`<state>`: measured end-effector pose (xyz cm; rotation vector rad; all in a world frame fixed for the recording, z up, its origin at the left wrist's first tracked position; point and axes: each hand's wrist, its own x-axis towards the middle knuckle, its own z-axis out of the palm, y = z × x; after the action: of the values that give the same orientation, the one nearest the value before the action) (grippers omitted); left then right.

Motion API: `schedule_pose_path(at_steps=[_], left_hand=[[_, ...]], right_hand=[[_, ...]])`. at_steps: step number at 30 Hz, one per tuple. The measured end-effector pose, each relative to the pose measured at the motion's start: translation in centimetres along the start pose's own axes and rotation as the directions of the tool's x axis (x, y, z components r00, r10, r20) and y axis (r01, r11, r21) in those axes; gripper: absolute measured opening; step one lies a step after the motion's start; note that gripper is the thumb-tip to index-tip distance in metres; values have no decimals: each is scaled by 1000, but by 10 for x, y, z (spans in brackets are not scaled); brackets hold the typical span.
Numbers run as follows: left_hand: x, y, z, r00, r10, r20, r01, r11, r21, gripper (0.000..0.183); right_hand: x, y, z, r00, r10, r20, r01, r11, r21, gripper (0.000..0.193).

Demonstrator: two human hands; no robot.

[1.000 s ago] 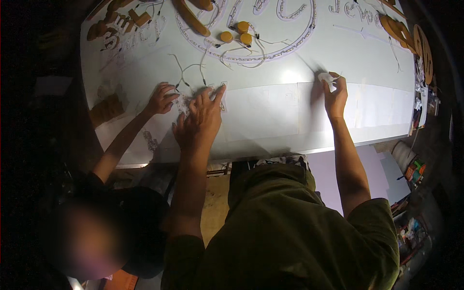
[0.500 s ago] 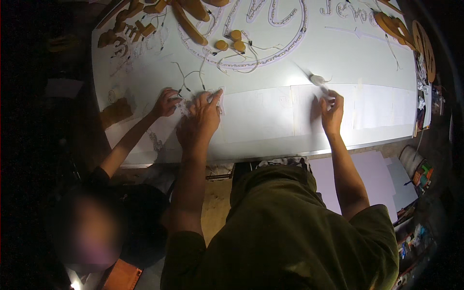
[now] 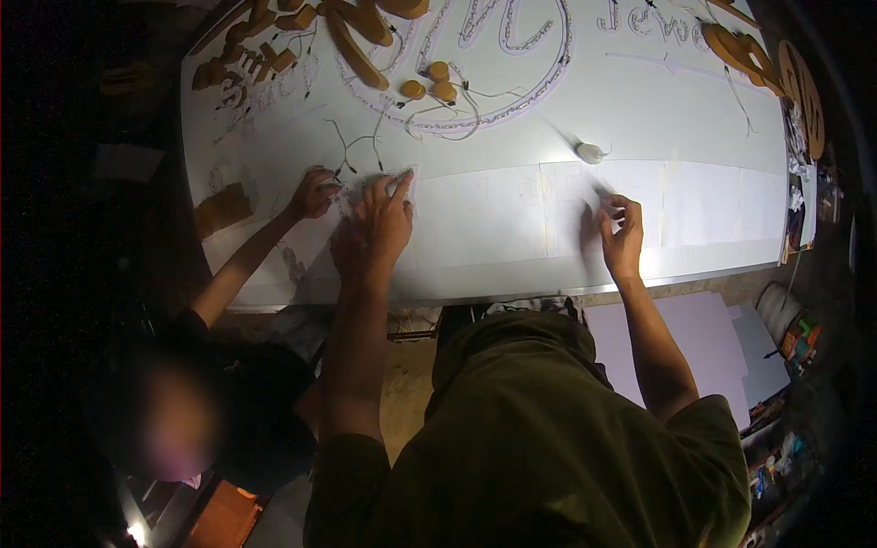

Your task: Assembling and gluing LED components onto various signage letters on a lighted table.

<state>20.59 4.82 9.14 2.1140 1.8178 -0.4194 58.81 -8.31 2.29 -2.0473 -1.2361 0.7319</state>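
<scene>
My left hand rests on the left part of a long strip of joined white paper sheets, index finger stretched out at a pale-edged piece. My right hand hovers over the paper further right, fingers bent and apart, with nothing visible between them. Just beyond it lies a small white rounded object with a thin tapering tip, its kind unclear. Another person's hand is left of mine, fingers near a thin wire lead and small pieces partly hidden by hands and shadow.
Large white sign letters with LED strips, brown letter shapes and round brown blocks with wires cover the table's far side. A brown flat piece lies at left. The table's front edge runs before my body.
My right hand has drawn back toward me, away from the small white object. My left hand stays in about the same place; the view has shifted slightly.
</scene>
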Motion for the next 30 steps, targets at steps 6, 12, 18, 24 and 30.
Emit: schedule_pose_path(at_steps=[6, 12, 18, 24, 30], left_hand=[[1, -15, 33, 998, 12, -61, -9, 999, 53, 59], [8, -21, 53, 998, 0, -62, -2, 1000, -31, 56], [7, -22, 65, 996, -48, -76, 45, 998, -45, 54], [4, -17, 59, 996, -82, -28, 79, 991, -107, 57], [-37, -18, 76, 964, -72, -257, 19, 979, -204, 54]], right_hand=[[6, -7, -1, 1000, -26, 17, 26, 1000, 0, 35], [7, -2, -8, 1000, -23, 21, 24, 1000, -13, 34], [2, 0, -11, 999, -23, 39, 23, 1000, -4, 33], [-3, -8, -15, 997, -63, 42, 64, 998, -16, 32], [-23, -65, -16, 998, -12, 57, 3, 988, 151, 25]])
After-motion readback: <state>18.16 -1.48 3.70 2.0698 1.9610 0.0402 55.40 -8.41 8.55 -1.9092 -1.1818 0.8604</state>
